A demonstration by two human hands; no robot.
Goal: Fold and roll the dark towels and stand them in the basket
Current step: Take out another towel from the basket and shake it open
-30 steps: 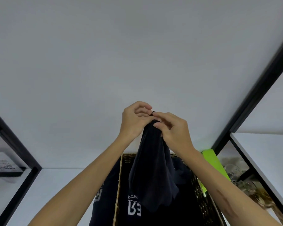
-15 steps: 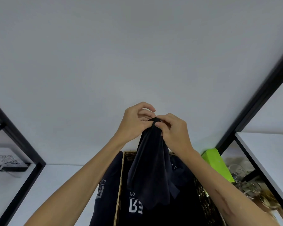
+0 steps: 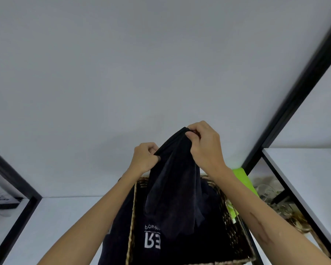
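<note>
A dark towel (image 3: 172,188) hangs above the wicker basket (image 3: 230,222), held up by its top edge. My left hand (image 3: 144,157) pinches that edge at the left, and my right hand (image 3: 204,144) grips it higher at the right. The edge stretches slanted between the two hands. More dark towels lie in the basket, one with white lettering (image 3: 152,241), and another dark towel (image 3: 117,232) drapes over the basket's left rim.
The basket stands on a white shelf (image 3: 65,222) against a white wall. Black frame posts rise at the left (image 3: 13,188) and right (image 3: 287,111). A bright green object (image 3: 243,180) sits right of the basket, with glassware (image 3: 268,190) beyond it.
My hands, which were together at the towel's top, have moved apart along its edge: the right hand went up and right, the left hand dropped slightly to the left.
</note>
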